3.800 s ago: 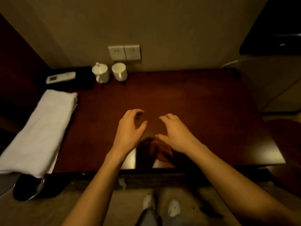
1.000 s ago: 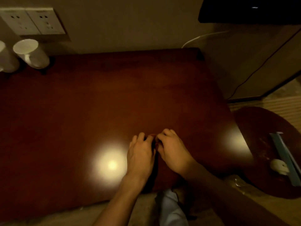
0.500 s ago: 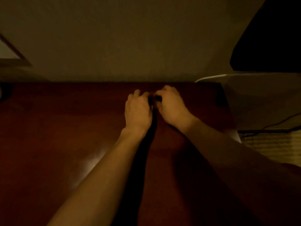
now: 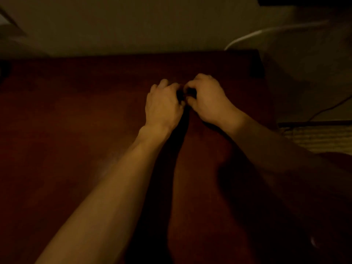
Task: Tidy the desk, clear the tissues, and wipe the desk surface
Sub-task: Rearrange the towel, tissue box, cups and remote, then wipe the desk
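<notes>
Hands, left (image 4: 163, 104) and right (image 4: 206, 101), knuckle to knuckle on desk (image 4: 76, 130), fingers curled inward; cannot tell what is gripped. Too dim; could miss patches near far edge.

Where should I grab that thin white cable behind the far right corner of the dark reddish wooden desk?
Pinch the thin white cable across its bright arched stretch just above the dark reddish wooden desk's back edge, reaching over the far right corner with the right hand, probably the nearer one. That stretch is in plain view; lower down the desk hides it.
</notes>
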`<action>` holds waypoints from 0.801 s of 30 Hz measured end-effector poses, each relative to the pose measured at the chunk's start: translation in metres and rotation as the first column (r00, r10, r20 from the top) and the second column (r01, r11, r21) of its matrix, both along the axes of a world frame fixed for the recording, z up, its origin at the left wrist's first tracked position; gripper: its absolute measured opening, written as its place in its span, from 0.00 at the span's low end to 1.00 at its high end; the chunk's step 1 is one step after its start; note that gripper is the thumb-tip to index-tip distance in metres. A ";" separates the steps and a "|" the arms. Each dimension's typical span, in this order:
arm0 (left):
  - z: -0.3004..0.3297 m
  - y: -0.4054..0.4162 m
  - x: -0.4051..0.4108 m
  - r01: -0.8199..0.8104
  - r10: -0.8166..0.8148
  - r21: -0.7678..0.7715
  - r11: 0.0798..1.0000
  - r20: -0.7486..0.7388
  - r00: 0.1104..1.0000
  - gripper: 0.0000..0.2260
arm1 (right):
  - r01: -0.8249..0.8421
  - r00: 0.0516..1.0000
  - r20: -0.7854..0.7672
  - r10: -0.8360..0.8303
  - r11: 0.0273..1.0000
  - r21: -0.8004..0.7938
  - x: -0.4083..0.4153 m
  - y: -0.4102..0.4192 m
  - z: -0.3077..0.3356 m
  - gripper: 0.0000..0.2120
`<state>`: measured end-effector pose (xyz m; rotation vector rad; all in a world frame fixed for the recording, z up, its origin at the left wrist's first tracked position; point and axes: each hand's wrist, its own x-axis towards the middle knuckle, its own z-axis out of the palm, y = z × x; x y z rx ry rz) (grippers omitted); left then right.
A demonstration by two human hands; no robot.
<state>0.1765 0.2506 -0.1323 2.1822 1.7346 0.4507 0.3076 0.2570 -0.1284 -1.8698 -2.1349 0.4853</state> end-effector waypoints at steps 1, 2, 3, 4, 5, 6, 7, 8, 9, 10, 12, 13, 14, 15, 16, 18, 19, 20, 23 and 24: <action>-0.001 -0.021 0.000 0.002 -0.003 0.009 1.000 0.007 1.000 0.11 | -0.002 1.000 -0.006 0.002 1.000 0.008 0.000 -0.021 0.000 0.11; -0.001 -0.045 -0.001 0.000 0.000 0.014 1.000 0.014 1.000 0.11 | 0.001 1.000 -0.017 -0.001 1.000 0.016 0.001 -0.046 0.001 0.11; -0.001 -0.069 -0.001 -0.001 0.001 0.019 1.000 0.020 1.000 0.11 | 0.008 1.000 -0.030 -0.007 1.000 0.022 0.000 -0.071 0.001 0.10; -0.001 -0.097 -0.002 0.003 -0.004 0.020 1.000 0.025 1.000 0.11 | 0.011 0.999 -0.037 -0.010 1.000 0.019 -0.001 -0.101 0.001 0.10; -0.001 -0.126 -0.002 0.015 -0.016 0.018 1.000 0.025 1.000 0.11 | 0.012 0.999 -0.038 -0.012 1.000 0.012 -0.001 -0.131 0.001 0.10; -0.002 -0.150 -0.002 0.034 -0.034 0.021 0.999 0.018 0.999 0.11 | 0.012 0.999 -0.037 -0.012 1.000 0.007 0.000 -0.156 0.002 0.10; -0.003 -0.180 -0.003 0.050 -0.050 0.021 0.999 0.012 0.999 0.12 | 0.012 0.999 -0.039 -0.012 1.000 0.002 0.000 -0.187 0.002 0.10; -0.002 -0.209 -0.002 0.059 -0.059 0.021 0.998 0.006 0.998 0.12 | 0.017 0.999 -0.042 -0.018 1.000 -0.006 0.001 -0.217 0.003 0.10; -0.001 -0.238 -0.001 0.063 -0.063 0.018 0.998 0.006 0.998 0.13 | 0.023 0.999 -0.047 -0.023 1.000 -0.015 0.001 -0.246 0.005 0.10; 0.000 -0.266 0.000 0.061 -0.061 0.012 0.998 0.010 0.998 0.13 | 0.028 0.998 -0.052 -0.030 0.999 -0.029 0.003 -0.274 0.006 0.11; 0.002 -0.313 0.004 0.058 -0.058 0.004 0.998 0.015 0.998 0.14 | 0.032 0.998 -0.053 -0.035 0.998 -0.052 0.006 -0.320 0.006 0.10; 0.002 -0.334 0.007 0.056 -0.056 -0.003 0.998 0.015 0.998 0.15 | 0.036 0.998 -0.051 -0.039 0.997 -0.063 0.008 -0.341 0.007 0.10; 0.003 -0.353 0.011 0.059 -0.059 -0.011 0.998 0.019 0.998 0.16 | 0.043 0.998 -0.050 -0.047 0.997 -0.068 0.011 -0.359 0.007 0.10; 0.004 -0.368 0.014 0.060 -0.059 -0.021 0.998 0.029 0.998 0.16 | 0.054 0.997 -0.049 -0.057 0.996 -0.070 0.015 -0.375 0.007 0.10; 0.003 -0.379 0.018 0.061 -0.059 -0.032 0.998 0.040 0.997 0.17 | 0.062 0.997 -0.046 -0.066 0.995 -0.073 0.018 -0.387 0.007 0.10; 0.004 -0.394 0.025 0.074 -0.072 -0.052 0.996 0.048 0.996 0.16 | 0.080 0.995 -0.057 -0.084 0.993 -0.084 0.024 -0.407 0.007 0.09; 0.004 -0.398 0.027 0.080 -0.077 -0.057 0.995 0.048 0.996 0.15 | 0.084 0.993 -0.071 -0.091 0.993 -0.085 0.027 -0.413 0.007 0.09; 0.004 -0.399 0.029 0.080 -0.077 -0.062 0.995 0.051 0.996 0.15 | 0.087 0.992 -0.083 -0.094 0.993 -0.083 0.029 -0.416 0.007 0.09; 0.002 -0.389 0.035 0.067 -0.063 -0.053 0.996 0.066 0.996 0.16 | 0.098 0.989 -0.104 -0.102 0.994 -0.048 0.034 -0.408 0.003 0.10; 0.001 -0.379 0.039 0.065 -0.063 -0.036 0.997 0.066 0.996 0.16 | 0.110 0.988 -0.108 -0.113 0.993 -0.031 0.037 -0.398 0.001 0.10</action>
